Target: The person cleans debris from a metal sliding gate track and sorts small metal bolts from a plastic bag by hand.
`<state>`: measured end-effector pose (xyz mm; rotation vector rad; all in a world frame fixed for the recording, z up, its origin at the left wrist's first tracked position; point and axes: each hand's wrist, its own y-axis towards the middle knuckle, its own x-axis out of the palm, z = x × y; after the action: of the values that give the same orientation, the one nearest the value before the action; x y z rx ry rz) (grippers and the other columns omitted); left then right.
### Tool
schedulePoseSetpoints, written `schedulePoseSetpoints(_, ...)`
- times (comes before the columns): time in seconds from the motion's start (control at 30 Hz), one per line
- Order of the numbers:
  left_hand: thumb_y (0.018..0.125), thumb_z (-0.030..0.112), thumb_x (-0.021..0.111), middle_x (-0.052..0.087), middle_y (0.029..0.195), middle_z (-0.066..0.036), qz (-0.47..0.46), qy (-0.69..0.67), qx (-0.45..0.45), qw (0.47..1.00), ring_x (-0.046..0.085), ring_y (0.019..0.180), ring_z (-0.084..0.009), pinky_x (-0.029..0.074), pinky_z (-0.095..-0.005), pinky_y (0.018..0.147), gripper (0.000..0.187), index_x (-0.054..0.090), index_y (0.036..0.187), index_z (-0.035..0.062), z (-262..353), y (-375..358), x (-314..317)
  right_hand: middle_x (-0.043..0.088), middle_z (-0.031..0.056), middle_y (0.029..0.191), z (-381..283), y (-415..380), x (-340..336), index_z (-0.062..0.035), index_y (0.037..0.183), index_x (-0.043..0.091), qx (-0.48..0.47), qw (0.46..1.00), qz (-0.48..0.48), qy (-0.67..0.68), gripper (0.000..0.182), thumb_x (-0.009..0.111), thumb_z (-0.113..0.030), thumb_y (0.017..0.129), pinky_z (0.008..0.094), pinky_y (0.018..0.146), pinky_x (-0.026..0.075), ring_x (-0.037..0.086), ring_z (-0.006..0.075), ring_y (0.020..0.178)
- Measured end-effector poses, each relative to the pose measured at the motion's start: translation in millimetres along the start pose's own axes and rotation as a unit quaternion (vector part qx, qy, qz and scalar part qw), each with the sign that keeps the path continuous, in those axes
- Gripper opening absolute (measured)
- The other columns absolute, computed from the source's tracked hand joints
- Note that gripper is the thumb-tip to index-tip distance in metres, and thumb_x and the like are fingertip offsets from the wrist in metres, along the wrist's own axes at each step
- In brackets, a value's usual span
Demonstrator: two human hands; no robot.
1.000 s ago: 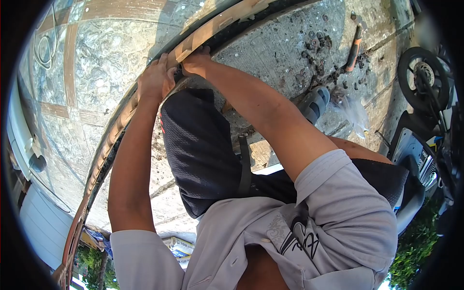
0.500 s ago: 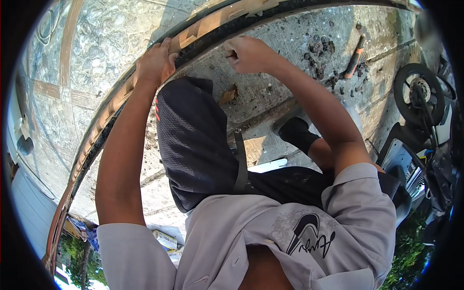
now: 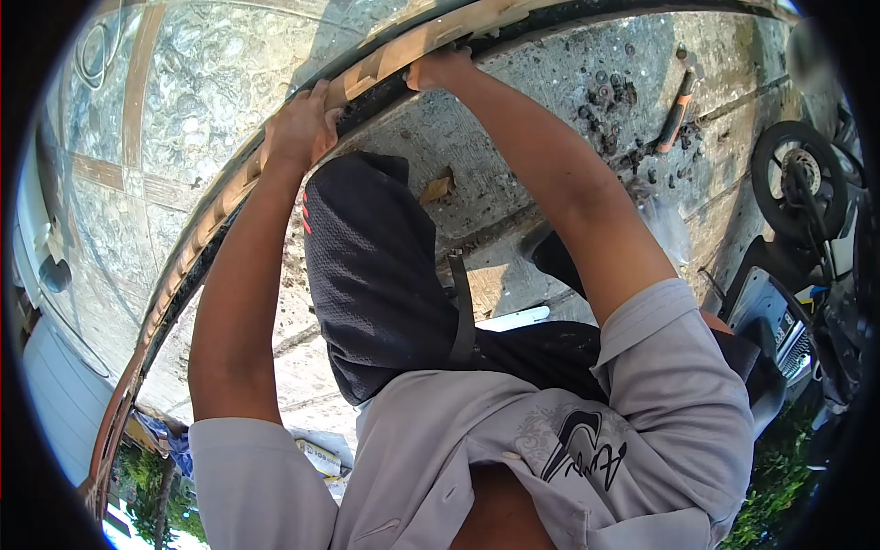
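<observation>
A long tan-and-black beam (image 3: 380, 62), its tan face marked with stepped, notched shapes, runs across the head view from lower left to upper right. The lens makes it look bowed. My left hand (image 3: 298, 130) is wrapped over it, fingers across the tan face and thumb by the black lower edge. Further right, my right hand (image 3: 438, 70) is closed against the black underside of the same beam. Its fingertips are partly hidden there, and I cannot make out what is in them. My bent knee (image 3: 362, 197) in dark trousers lies just below the left hand.
An orange-and-black handled tool (image 3: 676, 112) lies on the concrete floor (image 3: 550, 101) beside scattered dark lumps (image 3: 610, 96). A motorcycle wheel (image 3: 797, 179) stands at right. A brown dry scrap (image 3: 437, 187) lies near my knee, and a coiled cable (image 3: 94, 55) at upper left.
My right hand has moved up and left from above the floor to the beam's underside. My left hand stays on the beam, shifted only slightly.
</observation>
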<state>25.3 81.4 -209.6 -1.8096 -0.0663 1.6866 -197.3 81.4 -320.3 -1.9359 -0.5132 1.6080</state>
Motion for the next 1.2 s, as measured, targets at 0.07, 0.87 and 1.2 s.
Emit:
schedulePoseSetpoints(0.07, 0.094, 0.034, 0.054, 0.059, 0.125, -0.016, -0.012, -0.007, -0.014, 1.000, 0.058, 0.117, -0.0329, 0.046, -0.0457, 0.097, 0.053, 0.042, 0.141, 0.0142, 3, -1, -5, 0.039, 0.0135, 0.150, -4, -6, 0, -0.0171, 0.138, 0.052, 0.007, 1.000, 0.011, -0.005, 0.063, 0.059, -0.047, 0.084, 0.0589, 0.107, 0.024, 0.033, 0.0351, 0.138)
schedulePoseSetpoints(0.87, 0.094, 0.033, 0.052, 0.061, 0.123, -0.016, 0.040, 0.017, 0.011, 0.999, 0.060, 0.111, -0.0346, 0.050, -0.0439, 0.094, 0.052, 0.044, 0.141, 0.0115, -4, -1, 5, 0.066, 0.0199, 0.088, 123, -81, -21, -0.0042, 0.094, 0.067, -0.177, 0.955, 0.238, 0.003, 0.019, 0.058, -0.017, 0.083, 0.0469, 0.081, 0.051, 0.066, 0.0338, 0.090)
schedulePoseSetpoints(1.2, 0.093, 0.035, 0.054, 0.061, 0.125, -0.016, 0.036, 0.013, 0.002, 0.999, 0.061, 0.112, -0.0340, 0.049, -0.0426, 0.095, 0.052, 0.047, 0.139, 0.0141, -2, 4, 9, 0.064, 0.0244, 0.080, 149, -85, -30, -0.0006, 0.074, 0.065, -0.084, 0.925, 0.342, 0.144, 0.012, 0.056, -0.009, 0.072, 0.0490, 0.081, 0.050, 0.062, 0.0418, 0.090)
